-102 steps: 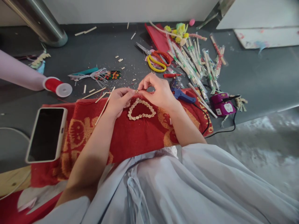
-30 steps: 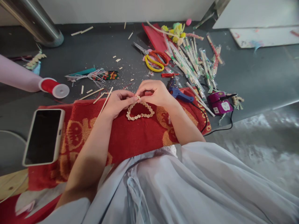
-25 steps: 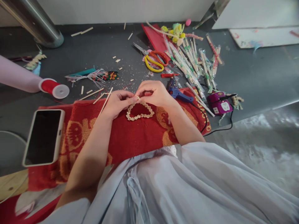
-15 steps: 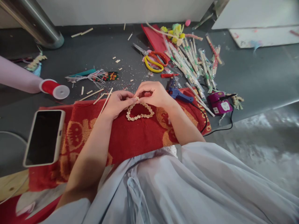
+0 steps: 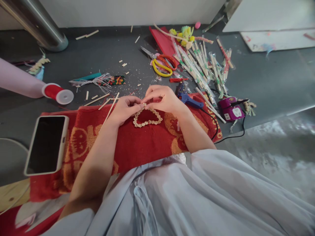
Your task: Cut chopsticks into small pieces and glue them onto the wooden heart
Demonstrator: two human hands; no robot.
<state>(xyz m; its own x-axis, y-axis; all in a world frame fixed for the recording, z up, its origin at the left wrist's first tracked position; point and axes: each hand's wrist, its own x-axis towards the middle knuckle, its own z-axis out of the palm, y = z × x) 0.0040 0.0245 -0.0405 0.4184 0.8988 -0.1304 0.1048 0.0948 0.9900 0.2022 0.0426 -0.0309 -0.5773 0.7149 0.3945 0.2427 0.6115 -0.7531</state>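
Observation:
A heart-shaped ring [image 5: 148, 123] of small pale pieces lies over the red towel [image 5: 145, 147], its point turned away from me. At that point the fingertips of both hands meet. My left hand [image 5: 126, 108] pinches the ring from the left, thumb against forefinger. From the right, my right hand [image 5: 162, 100] pinches the same spot, its fingers bent over the top. The pieces right under the fingertips are partly hidden. Just beyond my right wrist rests a blue glue gun [image 5: 189, 98].
Orange-and-yellow scissors [image 5: 163, 65] and several wrapped chopsticks [image 5: 197, 62] lie at the back right. A purple power adapter [image 5: 231, 108] sits at the right edge. On the left are a phone [image 5: 46, 144], a red thread spool [image 5: 57, 93] and loose sticks [image 5: 97, 99].
Almost nothing differs. My right hand's fingers have shifted very slightly at the pinched point, while the ring stays in place.

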